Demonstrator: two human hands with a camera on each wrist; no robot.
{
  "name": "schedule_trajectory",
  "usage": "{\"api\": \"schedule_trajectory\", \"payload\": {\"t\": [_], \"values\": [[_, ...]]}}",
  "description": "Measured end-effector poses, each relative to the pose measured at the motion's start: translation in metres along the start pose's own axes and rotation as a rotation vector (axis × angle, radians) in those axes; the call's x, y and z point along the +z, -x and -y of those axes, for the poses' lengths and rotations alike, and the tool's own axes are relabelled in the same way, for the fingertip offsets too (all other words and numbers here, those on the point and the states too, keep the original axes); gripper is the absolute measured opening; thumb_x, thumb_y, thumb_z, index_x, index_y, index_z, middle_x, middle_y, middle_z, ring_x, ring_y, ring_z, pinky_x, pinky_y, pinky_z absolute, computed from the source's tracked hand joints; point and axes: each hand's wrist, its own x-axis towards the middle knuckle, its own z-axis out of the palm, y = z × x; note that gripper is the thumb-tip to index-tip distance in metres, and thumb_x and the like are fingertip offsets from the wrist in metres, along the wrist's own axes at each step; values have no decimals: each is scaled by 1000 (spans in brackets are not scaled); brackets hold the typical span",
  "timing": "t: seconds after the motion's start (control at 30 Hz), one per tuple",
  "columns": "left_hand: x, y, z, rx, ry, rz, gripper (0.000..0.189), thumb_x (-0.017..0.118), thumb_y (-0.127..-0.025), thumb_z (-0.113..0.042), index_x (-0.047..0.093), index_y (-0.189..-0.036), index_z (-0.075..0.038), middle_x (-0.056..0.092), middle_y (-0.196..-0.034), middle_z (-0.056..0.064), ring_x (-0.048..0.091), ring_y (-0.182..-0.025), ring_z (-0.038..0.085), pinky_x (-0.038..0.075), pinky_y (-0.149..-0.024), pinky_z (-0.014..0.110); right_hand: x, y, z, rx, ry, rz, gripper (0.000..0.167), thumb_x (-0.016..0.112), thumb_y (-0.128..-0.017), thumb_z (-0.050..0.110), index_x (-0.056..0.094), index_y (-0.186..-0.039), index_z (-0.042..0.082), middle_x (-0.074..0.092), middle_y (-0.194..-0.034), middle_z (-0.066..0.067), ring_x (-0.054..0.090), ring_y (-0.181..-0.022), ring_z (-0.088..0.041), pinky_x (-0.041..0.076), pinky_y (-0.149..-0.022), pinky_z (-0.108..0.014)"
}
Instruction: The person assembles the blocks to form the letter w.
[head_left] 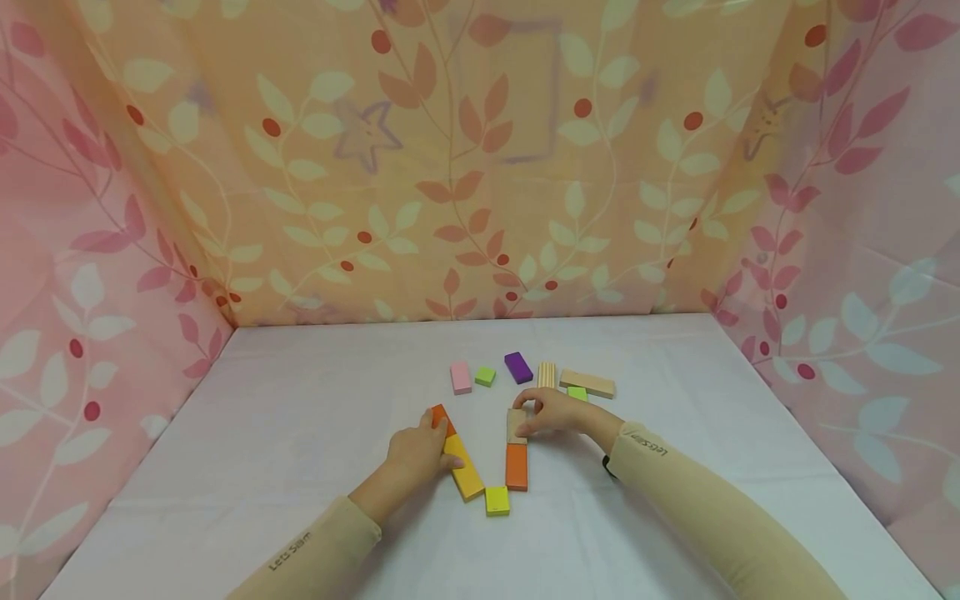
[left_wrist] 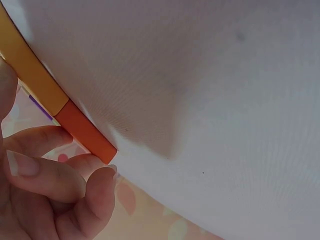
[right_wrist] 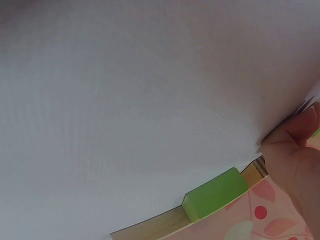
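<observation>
My left hand (head_left: 416, 454) lies along a slanting row made of an orange block (head_left: 440, 417) and a longer yellow-orange block (head_left: 467, 477), end to end. Its curled fingers hold the orange block, while the thumb touches the yellow-orange one. With my right hand (head_left: 555, 410) I pinch a plain wooden block (head_left: 516, 425) between thumb and fingers. That block meets the far end of another orange block (head_left: 517, 467), which lies flat and nearly straight. A yellow square block (head_left: 497, 501) sits at the near end, between the two rows.
Behind the hands lie a pink block (head_left: 461, 378), a small green block (head_left: 485, 377), a purple block (head_left: 518, 367) and a striped block (head_left: 547, 374). A long wooden block (head_left: 587, 383) and a second green block (head_left: 577, 393) are near my right wrist. Patterned curtains (head_left: 480, 167) enclose the white table (head_left: 300, 383).
</observation>
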Motion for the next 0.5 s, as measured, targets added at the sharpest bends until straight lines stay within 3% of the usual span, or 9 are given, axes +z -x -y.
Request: {"api": "schedule_trajectory", "payload": {"t": [0.3,0.5], "values": [[1,1,1,13,-7,-2,77,70,-81,-54,56,-136,-2,49,-139,24,37,-48,16,34,-49,24,-2,1,2,13,-18,20,42,79,-83,25,63,-121,16,55,-100,-10,49,-86,-23,41,-69,-32],[1,-1,1,7,-8,1,78,70,-80,-55,56,-136,-2,49,-139,24,42,-50,19,38,-51,26,-12,-2,4,6,-88,32,49,75,-87,22,60,-132,9,56,-89,-8,51,-72,-19,44,-61,-28]]}}
